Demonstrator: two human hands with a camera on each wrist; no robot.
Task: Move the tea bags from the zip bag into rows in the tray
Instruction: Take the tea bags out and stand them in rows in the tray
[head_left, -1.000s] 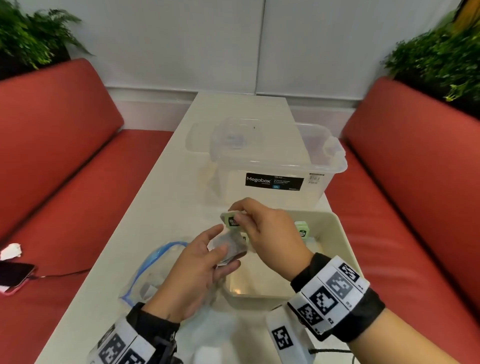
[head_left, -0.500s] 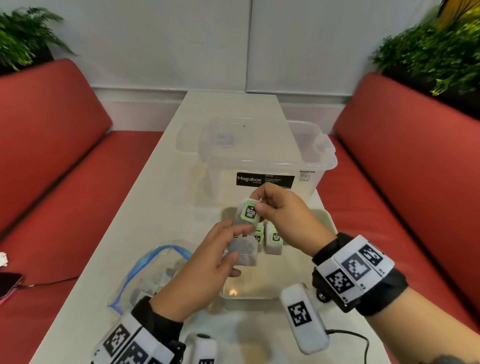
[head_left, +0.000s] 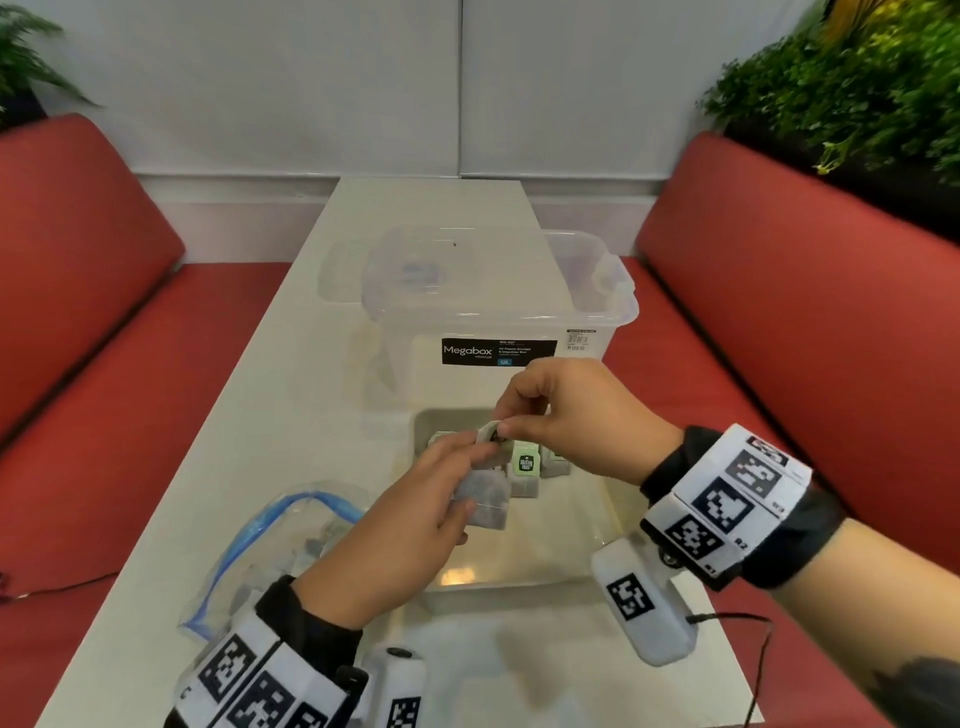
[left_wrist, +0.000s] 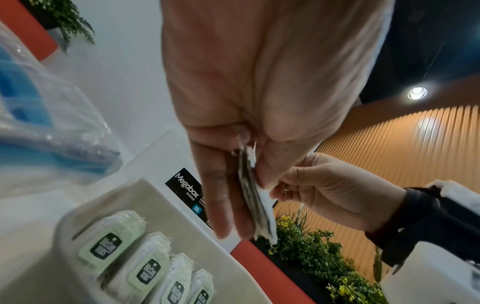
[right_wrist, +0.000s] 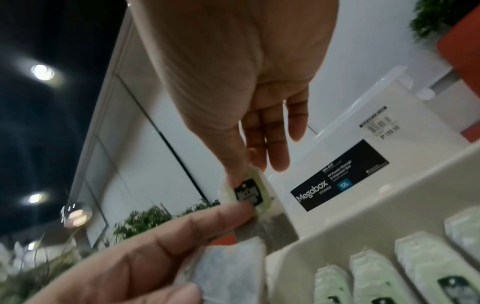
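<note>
Green paper tag (right_wrist: 248, 193) pinched in my right hand (head_left: 582, 421), thumb against forefinger; my left hand (head_left: 410, 525) pinches its tea bag (head_left: 483, 501), both above the tray (head_left: 613, 519). Four tea bags (left_wrist: 145, 265) lie in a row at its far wall. Zip bag (head_left: 270, 551) sits left, just beside; clear Megabox bin (head_left: 498, 322) beyond.

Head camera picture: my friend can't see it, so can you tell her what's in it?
Two hands hold one tea bag above a beige tray: the left hand grips the pouch and the right hand pinches its paper tag. A few tea bags already sit in the tray, with a zip bag to the left and a clear Megabox bin behind.
</note>
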